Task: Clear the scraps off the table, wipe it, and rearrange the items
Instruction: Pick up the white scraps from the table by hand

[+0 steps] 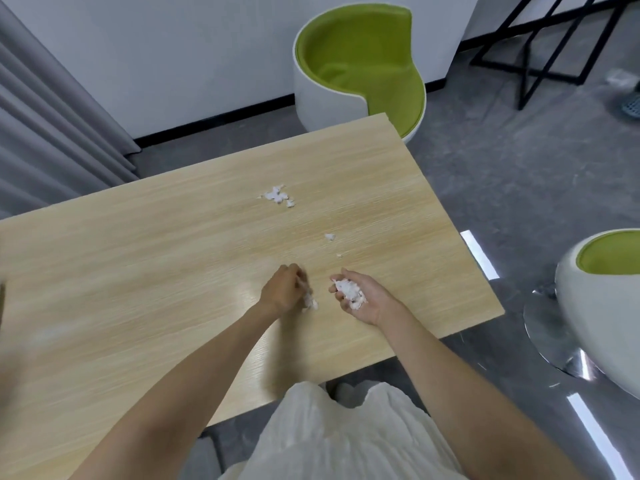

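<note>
White paper scraps lie on a light wooden table (138, 271). One cluster of scraps (278, 196) sits near the middle, and a small scrap (329, 236) with a tiny crumb (339, 255) lies closer to me. My right hand (367, 299) is palm up with its fingers curled round a heap of collected scraps (351, 293). My left hand (285, 289) is beside it on the table, fingers curled and pinching a few scraps (309, 301) at the tabletop.
A green and white tub chair (360, 67) stands past the table's far corner, another chair (602, 299) at the right. Grey curtains (45, 133) hang at the left. A black metal frame (540, 53) stands on the grey floor at the back right.
</note>
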{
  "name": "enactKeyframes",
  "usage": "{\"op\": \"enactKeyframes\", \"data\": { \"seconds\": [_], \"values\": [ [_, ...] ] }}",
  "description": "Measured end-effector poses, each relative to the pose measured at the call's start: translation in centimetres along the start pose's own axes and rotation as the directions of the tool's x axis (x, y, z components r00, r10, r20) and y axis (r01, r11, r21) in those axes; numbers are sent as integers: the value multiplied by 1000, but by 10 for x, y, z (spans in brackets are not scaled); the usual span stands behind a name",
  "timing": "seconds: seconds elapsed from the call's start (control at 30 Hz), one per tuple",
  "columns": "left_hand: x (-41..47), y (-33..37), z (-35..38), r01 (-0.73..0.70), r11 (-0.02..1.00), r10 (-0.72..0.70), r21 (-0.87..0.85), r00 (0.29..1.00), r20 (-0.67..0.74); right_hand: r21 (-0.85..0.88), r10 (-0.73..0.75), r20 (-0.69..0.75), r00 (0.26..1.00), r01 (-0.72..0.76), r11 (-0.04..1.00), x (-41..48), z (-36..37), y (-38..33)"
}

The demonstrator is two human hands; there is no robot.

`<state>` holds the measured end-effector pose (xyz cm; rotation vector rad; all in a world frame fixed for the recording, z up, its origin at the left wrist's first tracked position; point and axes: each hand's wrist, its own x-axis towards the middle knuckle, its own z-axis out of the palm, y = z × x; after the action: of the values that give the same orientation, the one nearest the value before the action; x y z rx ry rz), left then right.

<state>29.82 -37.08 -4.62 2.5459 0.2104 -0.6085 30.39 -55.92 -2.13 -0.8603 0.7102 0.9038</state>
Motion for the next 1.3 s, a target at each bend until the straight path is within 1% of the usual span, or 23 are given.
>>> {"op": "enactKeyframes", "data": {
  "seconds": [0.07,0.13,0.2,0.27,0.33,0.4,0.47,0.5,0.53,0.63,0.7,0.8,0.83,0.93,1.0,1.1,1.2,1.3],
  "values": [
    [1,2,8,-40,998,38,47,998,50,8,9,-10,1000,-9,1000,5,0,1],
    [2,2,12,-71,995,68,74,997,39,10,16,-17,1000,-16,1000,8,1,2],
    [4,-2,10,-80,997,80,6,997,-22,12,21,-15,1000,-20,1000,10,2,2],
    [5,-8,2,-64,992,51,-112,992,-112,11,20,-14,1000,-20,1000,12,2,1],
    [1,-15,-7,-61,979,28,-196,985,-168,6,16,-12,1000,-16,1000,12,2,0],
    [-6,-17,-11,-95,967,63,-235,988,-139,1,18,-5,1000,-18,1000,12,3,1],
    [-17,-11,-8,-111,960,111,-256,994,-12,-1,23,6,1000,-23,1000,11,5,2],
    [-22,-7,-3,-115,964,128,-241,991,43,-3,25,12,1000,-25,1000,10,5,3],
    [-26,-2,4,-118,971,134,-208,989,63,-7,25,17,1000,-24,1000,9,6,3],
    [-26,3,24,-55,994,57,-94,998,21,-17,17,24,1000,-17,1000,6,3,5],
    [-23,3,28,1,996,1,-88,1000,20,-13,11,28,1000,-10,1000,3,-2,6],
    [-21,-1,28,-14,998,16,-56,999,30,3,9,28,1000,-9,1000,-2,-11,7],
    [-20,-3,27,-18,999,18,-45,1000,7,6,8,27,1000,-8,1000,-4,-13,7],
    [-15,-4,19,-51,995,43,-85,994,-96,15,0,23,1000,0,1000,-8,-17,9],
    [-12,4,18,-86,995,83,-55,995,-54,19,-1,21,1000,1,1000,-9,-19,10],
    [-14,18,29,-146,988,145,44,989,34,22,-1,24,1000,1,1000,-11,-19,9],
    [-17,20,37,-133,986,126,100,989,72,23,-8,17,1000,7,1000,-11,-20,8],
    [-19,15,33,-116,991,109,67,989,98,21,-11,9,1000,10,1000,-10,-20,7]
  ]
}}
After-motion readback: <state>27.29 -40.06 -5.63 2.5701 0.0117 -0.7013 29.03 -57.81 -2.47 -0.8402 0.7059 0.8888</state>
